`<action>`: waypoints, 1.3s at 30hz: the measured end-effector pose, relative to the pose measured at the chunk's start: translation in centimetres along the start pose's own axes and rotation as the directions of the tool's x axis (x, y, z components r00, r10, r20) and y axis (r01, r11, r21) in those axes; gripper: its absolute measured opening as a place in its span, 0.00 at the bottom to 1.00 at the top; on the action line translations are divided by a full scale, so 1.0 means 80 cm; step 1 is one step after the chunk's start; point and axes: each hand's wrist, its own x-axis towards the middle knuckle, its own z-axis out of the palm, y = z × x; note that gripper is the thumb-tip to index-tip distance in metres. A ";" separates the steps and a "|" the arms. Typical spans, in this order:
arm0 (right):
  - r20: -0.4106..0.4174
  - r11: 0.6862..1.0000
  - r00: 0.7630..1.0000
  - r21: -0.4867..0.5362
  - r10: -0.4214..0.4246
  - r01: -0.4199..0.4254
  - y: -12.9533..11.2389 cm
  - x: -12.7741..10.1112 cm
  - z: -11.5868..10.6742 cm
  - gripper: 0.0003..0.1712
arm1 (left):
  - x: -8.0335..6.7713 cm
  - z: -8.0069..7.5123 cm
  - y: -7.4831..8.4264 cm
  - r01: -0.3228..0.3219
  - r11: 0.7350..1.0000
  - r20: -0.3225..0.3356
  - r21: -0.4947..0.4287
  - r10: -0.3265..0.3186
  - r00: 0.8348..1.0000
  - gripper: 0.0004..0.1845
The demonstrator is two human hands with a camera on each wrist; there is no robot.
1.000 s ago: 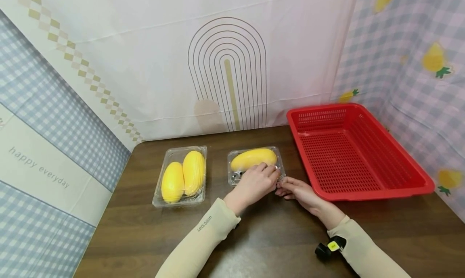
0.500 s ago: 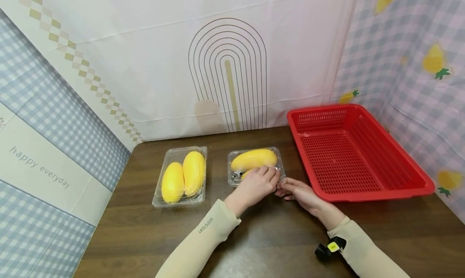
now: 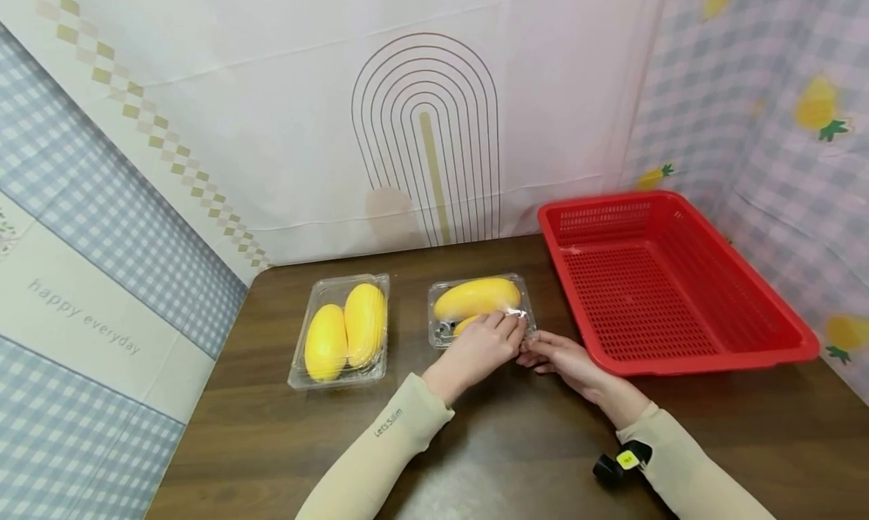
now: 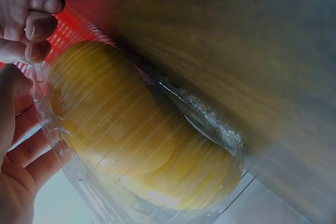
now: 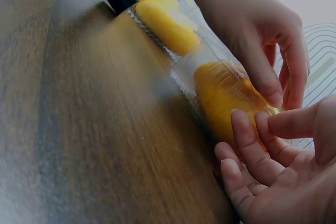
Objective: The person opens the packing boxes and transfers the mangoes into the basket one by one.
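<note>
A clear plastic clamshell box (image 3: 434, 333) holding yellow oval fruits (image 3: 477, 297) lies at mid-table in the head view. My left hand (image 3: 478, 349) reaches over its near right part, covering much of the nearer fruit. In the left wrist view, the left thumb and fingers (image 4: 42, 166) hold the box's edge from both sides. My right hand (image 3: 566, 363) is at the same corner. Its thumb and index finger pinch the edge, close to the left thumb, in the right wrist view, where the other right fingers (image 5: 247, 140) lie along the box's side.
Left of the hands, a second clamshell box (image 3: 299, 373) contains two yellow oval fruits (image 3: 326, 343). A red perforated basket (image 3: 577, 301) stands at right, its rim near the right wrist. Patterned cloth (image 3: 292, 127) borders the brown wooden table (image 3: 516, 460).
Both hands stay at the box's near right corner. A strip of the nearer fruit has come into sight beside the left hand. The head view has shifted slightly.
</note>
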 end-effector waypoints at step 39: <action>-0.021 0.998 1.000 0.063 0.016 -0.015 -0.003 -0.001 0.003 0.11 | -0.011 -0.004 -0.022 0.210 0.877 -0.043 -0.433 -0.253 0.967 0.17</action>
